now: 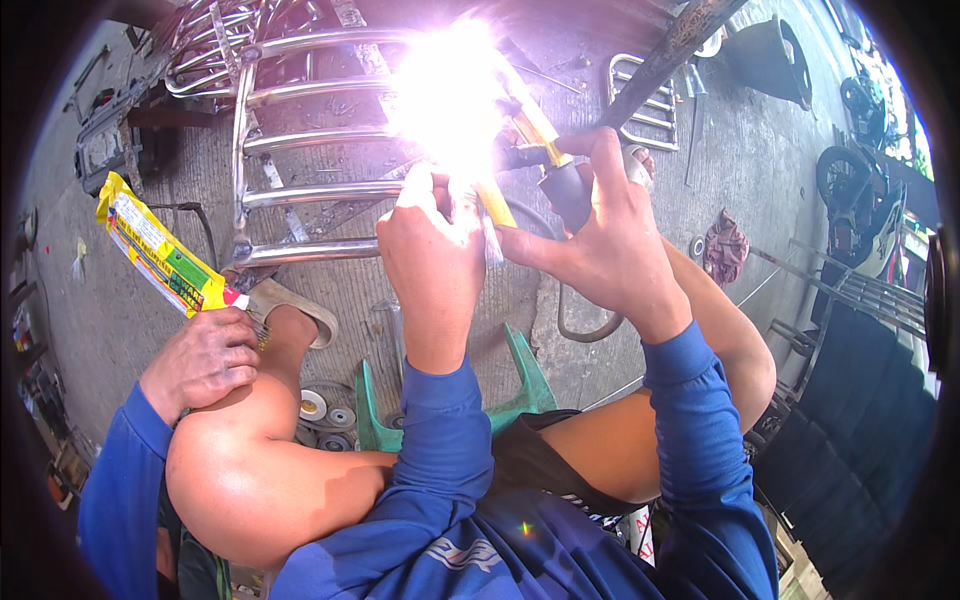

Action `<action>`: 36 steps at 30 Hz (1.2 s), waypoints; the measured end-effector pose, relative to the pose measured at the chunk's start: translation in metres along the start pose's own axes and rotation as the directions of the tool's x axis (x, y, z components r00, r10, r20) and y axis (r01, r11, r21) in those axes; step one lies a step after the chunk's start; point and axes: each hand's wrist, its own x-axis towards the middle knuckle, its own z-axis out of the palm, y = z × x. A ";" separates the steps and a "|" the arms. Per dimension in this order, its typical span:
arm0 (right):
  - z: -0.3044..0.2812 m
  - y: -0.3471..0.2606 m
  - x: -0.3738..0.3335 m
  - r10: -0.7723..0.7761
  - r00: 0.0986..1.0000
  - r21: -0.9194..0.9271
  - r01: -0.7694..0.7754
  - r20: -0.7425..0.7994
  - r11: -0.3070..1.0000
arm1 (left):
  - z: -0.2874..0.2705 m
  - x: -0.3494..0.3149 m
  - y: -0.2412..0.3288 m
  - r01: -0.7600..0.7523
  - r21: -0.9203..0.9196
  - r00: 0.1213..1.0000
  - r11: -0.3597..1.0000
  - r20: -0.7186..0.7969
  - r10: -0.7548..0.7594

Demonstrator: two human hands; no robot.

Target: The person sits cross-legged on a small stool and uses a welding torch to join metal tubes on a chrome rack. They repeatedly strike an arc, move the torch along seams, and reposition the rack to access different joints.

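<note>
A blinding white-violet welding arc hides the middle of the work at the top. Left of it, a shiny tubular metal frame (325, 192) with several curved rungs lies over the concrete. My left hand (435, 255) is closed close below the glare, beside the end of a rung; what its fingers pinch is lost in the light. My right hand (620, 235) grips a dark and yellow welding electrode holder (566, 195), the thumb and fingers on either side of it. A dark cable (590, 335) loops beneath that hand. The electrode itself cannot be made out.
At left, another person's hand (205, 360) rests by my knee, with a yellow packet (160, 250) at its fingers. A green stool (378, 425) and pulley wheels (335, 415) are below. Bent tubes, a small barred frame (650, 105), a rag (727, 247) and a motorcycle (850, 190) lie around.
</note>
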 end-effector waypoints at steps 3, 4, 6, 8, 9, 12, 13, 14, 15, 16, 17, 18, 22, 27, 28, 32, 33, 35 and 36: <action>0.008 0.006 -0.001 -0.236 0.968 -0.175 0.218 -0.090 0.960 | 0.000 -0.002 -0.005 0.022 -0.008 0.999 1.000 0.027 -0.022; 0.009 0.007 -0.002 -0.215 0.974 -0.216 0.197 -0.065 0.956 | 0.002 -0.003 -0.006 0.026 -0.036 1.000 0.999 0.013 -0.025; 0.010 0.010 -0.004 -0.132 0.990 -0.106 0.126 -0.049 0.986 | 0.005 -0.004 -0.008 0.012 -0.023 1.000 1.000 -0.008 -0.012; 0.008 0.011 -0.005 0.040 0.999 -0.026 -0.039 0.018 0.999 | 0.007 -0.005 -0.010 -0.023 0.056 1.000 0.998 -0.014 0.024; 0.007 0.010 -0.004 0.061 0.998 -0.027 -0.060 0.016 0.998 | 0.007 -0.005 -0.011 -0.004 0.043 1.000 0.999 -0.001 0.004; 0.006 0.009 -0.003 0.044 0.999 -0.036 -0.043 0.016 0.998 | 0.009 -0.002 -0.012 0.022 -0.050 1.000 0.999 0.010 -0.022; 0.006 0.008 -0.003 0.039 0.999 -0.022 -0.039 0.018 0.999 | 0.009 -0.001 -0.013 0.048 -0.075 0.999 0.996 0.025 -0.046; 0.005 0.008 -0.003 0.072 0.997 -0.029 -0.071 0.034 0.997 | 0.009 -0.001 -0.013 0.046 -0.081 0.998 0.996 0.035 -0.043; 0.006 0.008 -0.003 0.077 0.996 -0.025 -0.076 0.035 0.997 | 0.009 -0.001 -0.013 0.038 -0.073 0.999 0.997 0.026 -0.036; 0.006 0.007 -0.002 0.057 0.998 -0.020 -0.056 0.025 0.998 | 0.009 -0.002 -0.013 0.029 -0.064 0.999 0.998 0.017 -0.028; 0.007 0.008 -0.002 0.037 0.999 -0.015 -0.037 0.015 0.999 | 0.009 -0.002 -0.012 0.032 -0.050 0.999 0.998 0.016 -0.031; 0.006 0.008 -0.002 0.033 0.999 -0.025 -0.032 0.018 0.999 | 0.007 -0.004 -0.012 -0.063 0.057 0.997 0.996 -0.028 0.065; 0.006 0.009 -0.004 0.054 0.997 -0.029 -0.053 0.047 0.998 | 0.007 -0.004 -0.010 -0.008 0.008 1.000 1.000 -0.029 0.008; 0.007 0.009 -0.003 -0.133 0.991 -0.107 0.130 -0.016 0.986 | 0.006 -0.004 -0.011 -0.027 0.070 0.999 0.997 -0.022 0.028; 0.007 0.009 -0.003 -0.154 0.988 -0.145 0.151 -0.007 0.978 | 0.006 -0.003 -0.011 -0.016 0.038 1.000 0.999 -0.014 0.017; 0.006 0.010 -0.002 0.077 0.997 -0.031 -0.076 0.019 0.997 | 0.007 0.000 -0.014 -0.013 -0.060 1.000 0.998 0.025 0.014; 0.008 0.011 -0.001 -0.013 0.997 -0.041 0.010 -0.073 0.999 | 0.008 0.000 -0.014 0.007 -0.123 1.000 0.992 0.021 -0.004; 0.007 0.012 0.001 -0.105 0.989 -0.132 0.091 -0.105 0.987 | 0.008 0.001 -0.013 -0.014 -0.112 1.000 0.994 0.003 0.014; 0.007 0.011 0.000 -0.098 0.991 -0.124 0.086 -0.093 0.989 | 0.008 0.001 -0.013 -0.030 -0.138 1.000 0.990 -0.004 0.030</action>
